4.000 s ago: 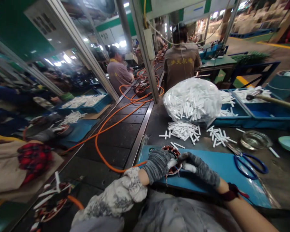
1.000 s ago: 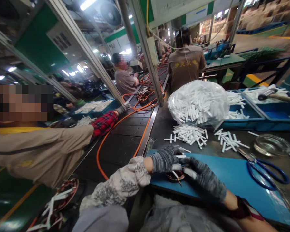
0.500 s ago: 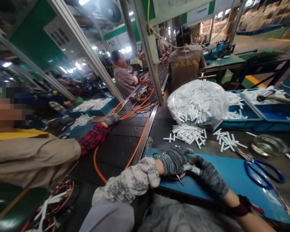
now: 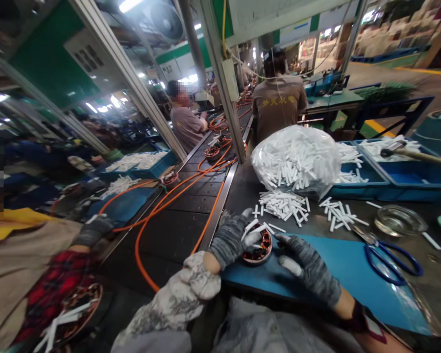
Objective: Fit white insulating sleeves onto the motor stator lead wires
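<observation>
Grey-gloved left hand (image 4: pixel 229 242) at 1 copper-wound ring (image 4: pixel 263 253), right hand (image 4: pixel 306 267) beside.

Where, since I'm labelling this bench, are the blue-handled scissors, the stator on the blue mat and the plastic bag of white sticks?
Blue-handled scissors (image 4: pixel 376 243), head view: where handles meet blades.
Stator (image 4: pixel 257 255), head view: its near windings.
Plastic bag (image 4: pixel 296 157), head view: its bulging front.

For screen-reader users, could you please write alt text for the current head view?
A gloved left hand is over a copper-wound ring on a blue mat, the right hand beside it. White tubes lie beyond, loose and in a bag.
</observation>
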A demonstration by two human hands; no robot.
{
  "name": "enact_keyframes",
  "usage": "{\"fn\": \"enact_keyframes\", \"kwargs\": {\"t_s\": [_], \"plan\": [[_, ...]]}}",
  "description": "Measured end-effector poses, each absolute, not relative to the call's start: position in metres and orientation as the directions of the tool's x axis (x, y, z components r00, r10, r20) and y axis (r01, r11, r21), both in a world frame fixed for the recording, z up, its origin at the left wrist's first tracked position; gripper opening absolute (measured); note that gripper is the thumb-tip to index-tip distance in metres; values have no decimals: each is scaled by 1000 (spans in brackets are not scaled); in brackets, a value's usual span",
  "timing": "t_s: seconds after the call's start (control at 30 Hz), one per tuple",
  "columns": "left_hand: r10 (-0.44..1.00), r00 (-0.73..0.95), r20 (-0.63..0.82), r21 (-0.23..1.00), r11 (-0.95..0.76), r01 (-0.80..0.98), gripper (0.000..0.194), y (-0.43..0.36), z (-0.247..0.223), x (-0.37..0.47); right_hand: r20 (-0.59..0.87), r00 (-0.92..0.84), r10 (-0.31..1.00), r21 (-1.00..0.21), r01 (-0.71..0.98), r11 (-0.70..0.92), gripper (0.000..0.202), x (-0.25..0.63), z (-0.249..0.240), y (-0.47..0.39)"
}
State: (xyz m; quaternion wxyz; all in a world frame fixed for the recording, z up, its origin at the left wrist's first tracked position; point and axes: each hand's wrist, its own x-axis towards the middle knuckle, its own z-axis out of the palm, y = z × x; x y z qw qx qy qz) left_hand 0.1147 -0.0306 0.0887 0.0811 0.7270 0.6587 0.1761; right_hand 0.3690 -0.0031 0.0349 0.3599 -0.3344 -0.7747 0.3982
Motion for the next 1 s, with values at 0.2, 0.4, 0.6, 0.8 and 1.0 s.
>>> {"fn": "enact_keyframes", "kwargs": {"t_s": [0.2, 0.4, 0.6, 0.8, 1.0], "plan": [[949, 311, 56, 506, -295, 810, 101, -63, 81, 95, 348, -667, 659, -588, 392, 707, 41, 339, 36, 7], [951, 310, 22, 373, -295, 880, 97, -66, 60, 111, 213, -712, 669, -645, 412, 644, 50, 322, 44, 22], [965, 203, 166, 267, -242, 933, 84, -73, 43, 127, 178, -705, 687, -571, 494, 655, 72, 318, 53, 10], [943, 103, 317, 145, -156, 977, 70, -70, 16, 144, 51, -627, 778, -865, 361, 348, 69, 332, 51, -8], [930, 145, 338, 219, -228, 949, 38, -71, 14, 145, -202, -612, 764, -979, 153, -135, 70, 331, 33, 9]]}}
